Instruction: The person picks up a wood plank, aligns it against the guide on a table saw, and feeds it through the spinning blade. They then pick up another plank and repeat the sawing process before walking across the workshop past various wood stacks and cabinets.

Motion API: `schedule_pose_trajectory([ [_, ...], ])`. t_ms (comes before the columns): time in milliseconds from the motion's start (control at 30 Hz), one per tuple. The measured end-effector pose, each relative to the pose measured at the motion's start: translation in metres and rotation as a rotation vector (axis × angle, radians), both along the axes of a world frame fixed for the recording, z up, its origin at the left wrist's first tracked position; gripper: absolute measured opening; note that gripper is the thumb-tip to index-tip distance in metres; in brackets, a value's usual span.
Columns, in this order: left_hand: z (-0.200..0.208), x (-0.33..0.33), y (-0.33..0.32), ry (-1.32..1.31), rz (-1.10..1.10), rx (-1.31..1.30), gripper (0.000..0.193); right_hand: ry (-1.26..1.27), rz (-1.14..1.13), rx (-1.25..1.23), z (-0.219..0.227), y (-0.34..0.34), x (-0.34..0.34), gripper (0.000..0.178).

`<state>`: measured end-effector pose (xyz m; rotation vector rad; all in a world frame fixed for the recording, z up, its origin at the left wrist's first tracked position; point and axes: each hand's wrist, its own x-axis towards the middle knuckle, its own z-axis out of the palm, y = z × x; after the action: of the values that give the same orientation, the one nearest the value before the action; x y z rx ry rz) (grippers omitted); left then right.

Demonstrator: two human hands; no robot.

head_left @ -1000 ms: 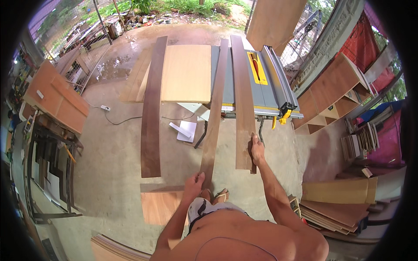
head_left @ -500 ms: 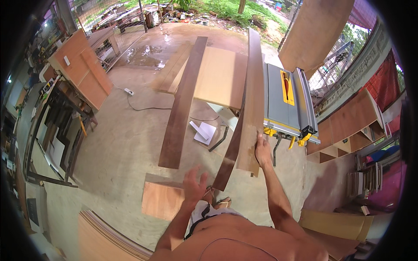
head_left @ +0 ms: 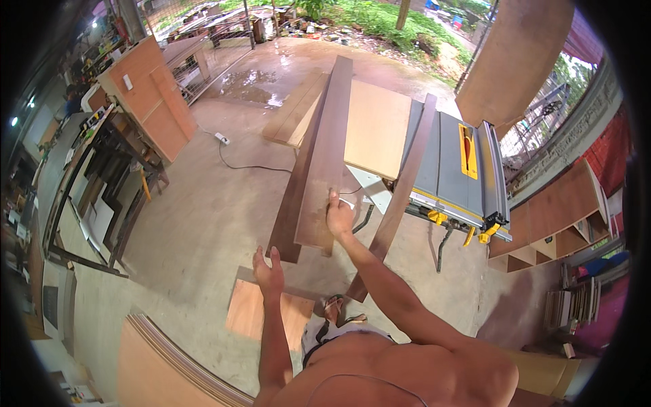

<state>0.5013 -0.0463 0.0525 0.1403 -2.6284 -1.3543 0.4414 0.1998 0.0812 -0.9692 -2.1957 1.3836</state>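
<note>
My right hand [head_left: 340, 216] grips the right edge of a long dark brown board [head_left: 324, 183] near its close end, thumb on top and fingers hidden below. This board overlaps another dark board [head_left: 286, 227], which shows along its left side. Just below the near end of that second board, my left hand [head_left: 269, 273] is open and holds nothing, its thumb and fingers apart. A narrow dark strip [head_left: 401, 193] lies slantwise to the right, beside the table saw [head_left: 441, 163]. Under the boards, a pale wood panel [head_left: 376, 129] rests on a support.
The saw's yellow insert and red blade [head_left: 468, 150] are at right. A plywood piece [head_left: 271, 312] lies on the floor by my feet. Stacked sheets [head_left: 183, 359] stand at lower left. A black cord [head_left: 254, 168] crosses the floor. Shelving [head_left: 556, 217] is at far right.
My right hand has carried its board left, from beside the saw onto the other dark board. The narrow strip is now uncovered. My left hand has shifted left toward the boards' near ends.
</note>
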Motion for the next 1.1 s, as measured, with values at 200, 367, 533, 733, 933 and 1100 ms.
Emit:
schedule_pose_trajectory([
  [200, -0.014, -0.004, -0.006, -0.396, -0.033, 0.899, 0.048, -0.096, 0.050, 0.069, -0.016, -0.053, -0.023, 0.062],
  [367, -0.017, -0.002, 0.006, -0.283, 0.086, 0.909, 0.043, -0.260, 0.527, 0.136, -0.049, -0.016, -0.018, 0.050],
  [533, 0.010, 0.008, 0.016, -0.079, -0.030, 0.191, 0.088, 0.192, 0.592, 0.550, -0.036, 0.080, 0.032, 0.034],
  [733, 0.061, 0.016, 0.030, -0.292, -0.102, -0.133, 0.137, -0.428, -0.224, 0.497, -0.024, 0.144, 0.117, 0.085],
  [933, 0.053, 0.003, 0.055, -0.209, 0.090, -0.177, 0.128, 0.029, 0.004, -0.579, -0.055, 0.153, 0.149, 0.098],
  [1100, 0.042, -0.001, 0.052, -0.183, 0.058, -0.083, 0.102, 0.179, 0.125, -0.611, -0.066, 0.146, 0.134, 0.068],
])
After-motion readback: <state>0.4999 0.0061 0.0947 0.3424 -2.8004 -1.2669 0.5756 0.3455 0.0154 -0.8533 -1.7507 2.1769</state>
